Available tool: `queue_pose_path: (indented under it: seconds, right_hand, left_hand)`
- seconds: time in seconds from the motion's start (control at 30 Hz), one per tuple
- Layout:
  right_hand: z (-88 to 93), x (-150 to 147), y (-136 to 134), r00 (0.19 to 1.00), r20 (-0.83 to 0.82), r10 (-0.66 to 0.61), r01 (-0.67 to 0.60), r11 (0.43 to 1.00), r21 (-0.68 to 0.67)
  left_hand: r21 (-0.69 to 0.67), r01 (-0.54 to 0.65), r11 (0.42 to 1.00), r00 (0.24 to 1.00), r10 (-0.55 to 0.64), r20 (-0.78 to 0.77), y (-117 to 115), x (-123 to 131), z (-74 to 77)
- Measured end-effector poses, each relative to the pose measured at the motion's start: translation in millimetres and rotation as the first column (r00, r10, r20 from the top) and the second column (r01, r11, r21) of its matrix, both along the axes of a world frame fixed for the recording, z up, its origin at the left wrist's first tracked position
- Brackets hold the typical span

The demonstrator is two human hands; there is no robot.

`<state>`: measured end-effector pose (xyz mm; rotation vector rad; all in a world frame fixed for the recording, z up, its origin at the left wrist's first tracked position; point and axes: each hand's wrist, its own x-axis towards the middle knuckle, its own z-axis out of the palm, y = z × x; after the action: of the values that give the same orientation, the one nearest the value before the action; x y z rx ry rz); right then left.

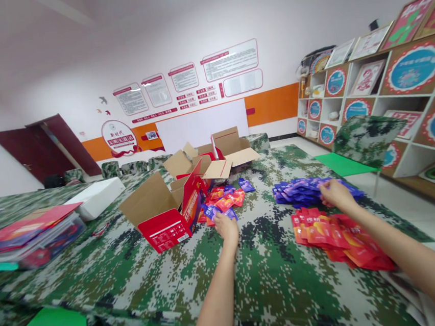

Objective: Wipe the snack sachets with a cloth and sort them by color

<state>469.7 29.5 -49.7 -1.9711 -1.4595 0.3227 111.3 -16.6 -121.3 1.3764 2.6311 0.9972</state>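
Note:
My left hand (pixel 227 228) is closed on a purple snack packet (pixel 228 214) at the near edge of a loose heap. Red packets (pixel 227 201) and more purple ones lie mixed there, beside an open red carton (pixel 166 232). Over on the right, my right hand (pixel 336 193) has its fingers pinched at a purple packet in a long overlapping row of purple packets (pixel 297 192); its fingertips are partly hidden. Just nearer than that row, red packets (pixel 336 236) are spread in an overlapping row of their own.
More open cartons (pixel 235 151) stand behind the heap. A white box (pixel 97 199) and a clear bin (pixel 56 245) topped with red folders are on the left. Camouflage cloth (pixel 138 293) covers the table. A green-seated chair (pixel 348 163) and shelves (pixel 373 98) stand at right.

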Motion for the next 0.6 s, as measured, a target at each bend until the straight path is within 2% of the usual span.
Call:
queue_pose_path:
  seconds: [0.13,0.3,0.4,0.6]
  right_hand:
    - [2.0,-7.4,-24.4,0.986,-0.162,0.027,-0.046,0.992,-0.114]
    - [5.3,-22.4,-54.3,0.956,-0.279,0.09,-0.13,0.983,-0.129]
    - [2.7,-29.9,-67.2,0.93,-0.339,0.139,-0.186,0.976,-0.112]
    - [-9.5,-41.7,-84.2,0.904,-0.349,0.246,-0.287,0.956,-0.069]
  left_hand:
    - [-0.075,0.011,0.997,0.987,0.0,0.158,0.7,-5.0,5.8]
    - [-0.14,0.075,0.987,0.971,-0.04,0.236,0.4,-15.1,14.7]
    - [-0.135,0.061,0.989,0.975,-0.03,0.219,-5.4,-18.7,19.2]
    - [-0.038,-0.003,0.999,0.996,0.007,0.086,-19.0,-16.3,27.6]
